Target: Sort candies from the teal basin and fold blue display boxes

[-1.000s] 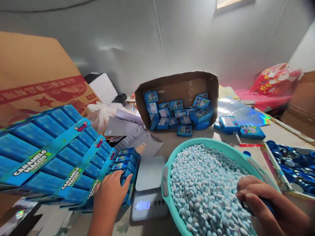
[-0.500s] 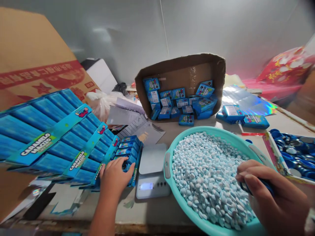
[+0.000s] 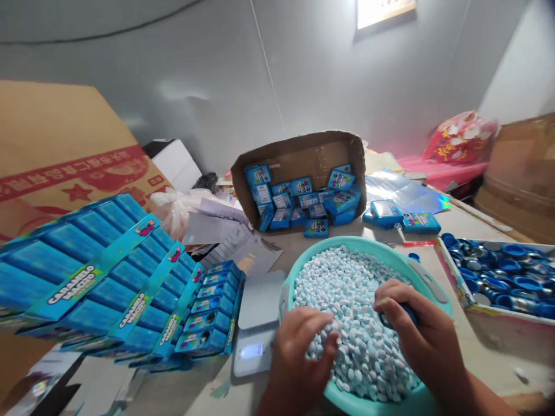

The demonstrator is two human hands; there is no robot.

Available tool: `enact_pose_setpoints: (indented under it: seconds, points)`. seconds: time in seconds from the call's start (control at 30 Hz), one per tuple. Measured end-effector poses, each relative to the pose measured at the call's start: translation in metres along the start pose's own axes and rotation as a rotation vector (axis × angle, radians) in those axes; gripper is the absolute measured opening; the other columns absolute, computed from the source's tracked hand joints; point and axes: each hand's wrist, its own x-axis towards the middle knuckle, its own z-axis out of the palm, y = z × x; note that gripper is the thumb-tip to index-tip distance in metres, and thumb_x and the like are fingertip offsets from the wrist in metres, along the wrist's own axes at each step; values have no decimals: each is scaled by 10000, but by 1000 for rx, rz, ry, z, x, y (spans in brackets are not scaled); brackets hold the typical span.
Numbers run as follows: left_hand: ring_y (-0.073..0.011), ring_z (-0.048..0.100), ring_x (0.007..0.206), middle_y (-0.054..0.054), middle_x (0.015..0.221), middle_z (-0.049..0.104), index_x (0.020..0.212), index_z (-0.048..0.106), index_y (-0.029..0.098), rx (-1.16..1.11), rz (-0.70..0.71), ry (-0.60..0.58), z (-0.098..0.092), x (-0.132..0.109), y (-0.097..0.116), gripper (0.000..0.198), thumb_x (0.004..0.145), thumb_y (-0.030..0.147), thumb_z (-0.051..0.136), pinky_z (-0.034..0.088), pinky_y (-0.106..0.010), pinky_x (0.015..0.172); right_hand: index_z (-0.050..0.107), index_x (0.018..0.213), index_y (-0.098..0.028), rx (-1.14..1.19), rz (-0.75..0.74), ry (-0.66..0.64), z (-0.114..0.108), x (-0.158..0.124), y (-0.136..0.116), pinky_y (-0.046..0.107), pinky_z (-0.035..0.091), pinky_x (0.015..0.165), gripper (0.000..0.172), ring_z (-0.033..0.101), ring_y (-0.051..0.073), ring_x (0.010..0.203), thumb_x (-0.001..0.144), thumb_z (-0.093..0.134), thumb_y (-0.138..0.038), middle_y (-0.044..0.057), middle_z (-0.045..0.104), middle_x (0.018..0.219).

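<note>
My left hand (image 3: 303,346) hovers over the near left rim of the turquoise basin (image 3: 284,297), its fingers apart and slightly curled with nothing visible between them. A heap of small white and pale blue candies (image 3: 342,283) fills the basin. Above the right part of the heap my right hand (image 3: 420,329) is closed round a dark blue round tin (image 3: 405,314), mostly hidden by the fingers. Left of the basin stands a digital scale (image 3: 261,300) with a lit display. Beside it is a blue display box (image 3: 206,338) holding several small blue packs.
Stacked blue display boxes (image 3: 104,277) stand at the left, before a large carton (image 3: 56,133). Behind the basin a tipped cardboard box (image 3: 299,156) holds several blue packs. To the right, a tray (image 3: 459,283) contains blue and silver round tins. Loose blue packs (image 3: 420,222) lie near holographic sheeting (image 3: 403,190).
My left hand has left the display box and moved right to the basin. My right hand stays over the candies with the tin. The view has tilted up and shifted right.
</note>
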Motion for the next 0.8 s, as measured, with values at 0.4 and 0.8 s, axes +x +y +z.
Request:
enact_pose_setpoints:
  seconds: [0.4, 0.8]
  points:
    - [-130, 652, 719, -64, 863, 665, 1343, 512, 178, -354, 208, -13, 45, 35, 21, 463, 958, 435, 540, 599, -247, 649, 547, 760, -192, 137, 341, -263, 5, -3, 9, 253, 436, 612, 370, 538, 132, 642, 995, 469, -466, 4, 583, 690]
    - [-178, 702, 879, -97, 1035, 721, 1118, 575, 255, -406, -13, 95, 55, 24, 23, 279, 873, 126, 539, 614, -312, 750, 527, 927, -212, 476, 621, -295, 9, 0, 7, 256, 458, 645, 421, 542, 143, 710, 931, 507, -632, 8, 589, 784]
